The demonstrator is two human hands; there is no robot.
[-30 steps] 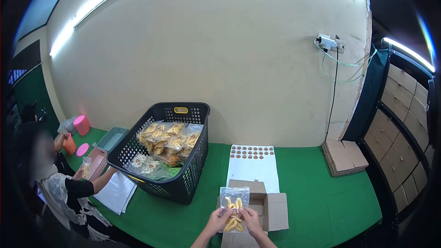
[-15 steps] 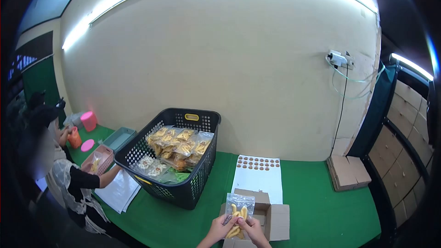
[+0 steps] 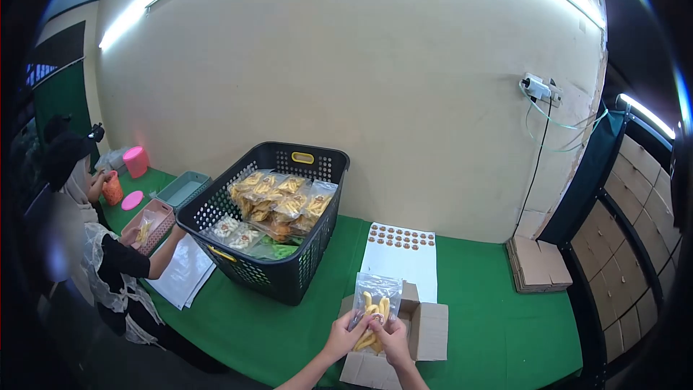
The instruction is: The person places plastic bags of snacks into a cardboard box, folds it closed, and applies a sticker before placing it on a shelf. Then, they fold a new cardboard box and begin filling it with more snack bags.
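Both hands grip a clear plastic bag of curved yellow snacks [image 3: 377, 302]. My left hand [image 3: 342, 334] pinches the bag's left side, and my right hand [image 3: 393, 339] closes on its right side, thumbs near each other at the front. Beneath and behind the bag is an open cardboard box [image 3: 431, 328] with its flaps spread. A white sheet with rows of round brown stickers [image 3: 398, 263] lies just beyond the box.
A black basket [image 3: 292, 274] holding bagged snacks stands left of the box. Folded cardboard [image 3: 538, 266] lies at the right. Farther left, a co-worker [image 3: 126, 260] is beside a pink basket [image 3: 160, 224], white plastic sheets [image 3: 184, 274] and a green tray [image 3: 184, 189].
The camera view has shifted, so the table and basket appear higher in the picture. Both hands still hold the bag, and more of my forearms shows. The co-worker's hand has moved at the pink basket.
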